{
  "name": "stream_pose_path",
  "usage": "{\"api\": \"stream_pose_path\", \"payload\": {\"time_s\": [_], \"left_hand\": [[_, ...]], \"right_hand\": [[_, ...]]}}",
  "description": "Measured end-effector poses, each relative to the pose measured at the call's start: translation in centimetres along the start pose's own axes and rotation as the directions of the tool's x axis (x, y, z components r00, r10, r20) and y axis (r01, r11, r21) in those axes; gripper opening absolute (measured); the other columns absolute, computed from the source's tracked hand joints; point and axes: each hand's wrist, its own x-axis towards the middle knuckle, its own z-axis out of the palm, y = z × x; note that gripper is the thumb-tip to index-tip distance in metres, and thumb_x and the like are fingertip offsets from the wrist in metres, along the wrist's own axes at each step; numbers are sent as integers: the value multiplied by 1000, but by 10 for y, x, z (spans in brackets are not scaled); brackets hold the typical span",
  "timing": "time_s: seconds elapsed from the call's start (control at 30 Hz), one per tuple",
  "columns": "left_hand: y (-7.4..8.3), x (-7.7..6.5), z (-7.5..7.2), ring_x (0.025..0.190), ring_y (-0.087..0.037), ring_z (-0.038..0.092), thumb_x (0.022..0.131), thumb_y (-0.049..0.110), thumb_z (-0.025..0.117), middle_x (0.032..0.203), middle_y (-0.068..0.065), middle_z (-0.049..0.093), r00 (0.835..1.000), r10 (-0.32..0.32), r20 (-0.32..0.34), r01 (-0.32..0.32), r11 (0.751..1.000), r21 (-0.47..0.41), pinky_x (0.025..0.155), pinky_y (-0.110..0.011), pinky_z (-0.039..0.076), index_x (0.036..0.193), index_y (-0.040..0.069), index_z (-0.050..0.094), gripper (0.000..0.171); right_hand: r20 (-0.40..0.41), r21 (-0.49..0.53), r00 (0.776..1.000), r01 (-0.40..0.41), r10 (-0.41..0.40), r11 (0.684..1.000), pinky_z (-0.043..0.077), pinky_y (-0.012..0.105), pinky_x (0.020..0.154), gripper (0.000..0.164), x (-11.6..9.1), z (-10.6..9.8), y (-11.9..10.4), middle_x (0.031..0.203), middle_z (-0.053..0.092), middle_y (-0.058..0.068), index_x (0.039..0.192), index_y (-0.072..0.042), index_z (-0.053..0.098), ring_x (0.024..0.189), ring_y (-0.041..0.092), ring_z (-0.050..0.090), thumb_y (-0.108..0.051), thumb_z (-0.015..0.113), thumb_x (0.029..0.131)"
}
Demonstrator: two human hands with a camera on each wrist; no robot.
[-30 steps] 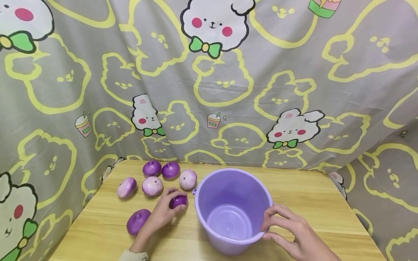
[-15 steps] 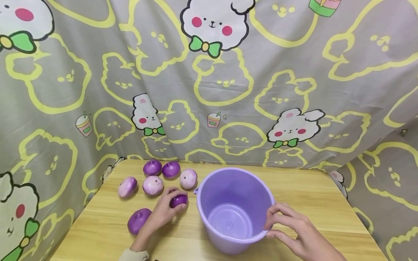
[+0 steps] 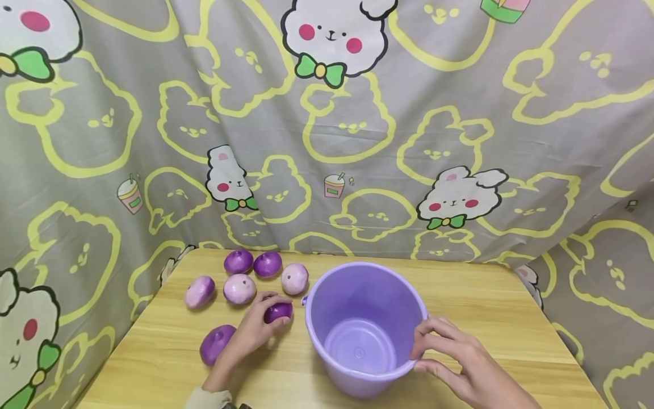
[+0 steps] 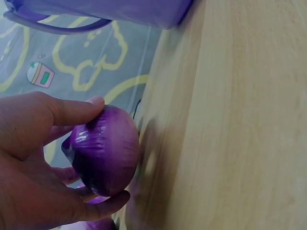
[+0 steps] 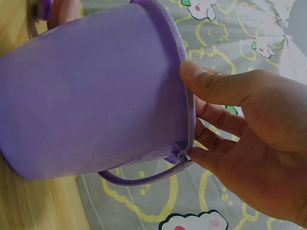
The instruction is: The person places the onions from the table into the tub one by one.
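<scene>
My left hand (image 3: 259, 325) grips a purple onion (image 3: 279, 312), thumb on one side and fingers on the other. In the left wrist view this onion (image 4: 108, 151) is close to the tabletop; whether it touches the wood I cannot tell. To its right stands a purple bucket (image 3: 365, 379), upright, with nothing visible inside. My right hand (image 3: 462, 360) pinches the bucket's right rim between thumb and fingers. The bucket's handle (image 5: 144, 180) hangs down in the right wrist view. Another purple onion (image 3: 217, 344) lies beside my left wrist, partly hidden by it.
Several more onions lie at the table's back left, among them a dark purple onion (image 3: 268, 264) and a paler onion (image 3: 294, 279). The wooden table (image 3: 490, 295) extends right of the bucket. A patterned grey curtain (image 3: 357, 227) surrounds the back and sides.
The bucket shifts slightly right, then slightly back left, with my right hand on its rim. My left hand stays on the onion in nearly the same place.
</scene>
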Motion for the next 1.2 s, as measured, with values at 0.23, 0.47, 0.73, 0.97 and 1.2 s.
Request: {"api": "stream_pose_path", "payload": {"time_s": [0.23, 0.47, 0.73, 0.97, 1.2], "left_hand": [[1, 1, -5, 126, -46, 53, 86, 11, 82, 138, -23, 53, 1000, 16, -24, -16, 1000, 1, 100, -65, 49, 123, 15, 73, 38], [9, 1, -14, 127, -46, 52, 85, 11, 83, 135, -23, 55, 996, 65, -57, -65, 998, 8, 103, -66, 46, 122, 12, 73, 39], [18, 0, -25, 126, -44, 53, 85, 9, 83, 133, -23, 56, 988, 132, -81, -132, 991, 7, 103, -65, 45, 123, 6, 71, 40], [25, 0, -31, 125, -41, 54, 84, 6, 84, 132, -17, 58, 975, 186, -120, -187, 982, -2, 103, -65, 44, 120, 11, 74, 37], [33, 2, -36, 125, -42, 53, 83, 4, 84, 132, -19, 58, 967, 213, -143, -216, 976, -5, 103, -68, 44, 120, 11, 74, 38]], "right_hand": [[-2, -7, 1000, 2, -2, 1000, 44, 16, 96, 33, 1, 0, 0, 114, 60, -8, 106, -26, 67, 105, 10, 59, -6, 82, 84], [-1, -6, 1000, -12, 12, 1000, 44, 16, 96, 37, 0, -1, -1, 114, 60, -8, 106, -27, 67, 105, 9, 58, -4, 83, 82], [-7, 2, 1000, -6, 6, 1000, 44, 16, 95, 34, 1, -2, 0, 113, 61, -7, 106, -26, 67, 104, 9, 59, -5, 83, 83], [3, 1, 1000, -23, 23, 1000, 44, 15, 95, 40, -1, -3, 2, 114, 60, -9, 106, -28, 67, 105, 9, 59, -3, 84, 80], [0, 16, 1000, -18, 18, 1000, 45, 16, 95, 38, 0, -5, 4, 114, 60, -8, 106, -27, 67, 104, 10, 59, -3, 83, 82]]}}
